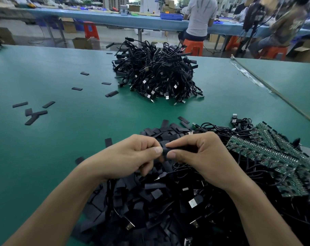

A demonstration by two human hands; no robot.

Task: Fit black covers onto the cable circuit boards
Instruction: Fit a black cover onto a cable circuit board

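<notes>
Head view: pinching one black cover with both hands

Looking down over a green table. Holding one small black cover up between the left hand and the right hand, just above the near pile of covers. Pinched at its left end by the left thumb and first finger, both curled in tight. Pinched at its right end by the right thumb and first finger, with the two thumb tips nearly touching. Other fingers on both hands curled under and tucked in. Cannot tell what sits inside the cover, hidden under the right hand. Just to the right, green circuit boards lying on tangled black cables. Farther back, in the middle of the table, a big heap of cables. Off to the left, a few loose covers lying flat and well apart from the hands.
</notes>
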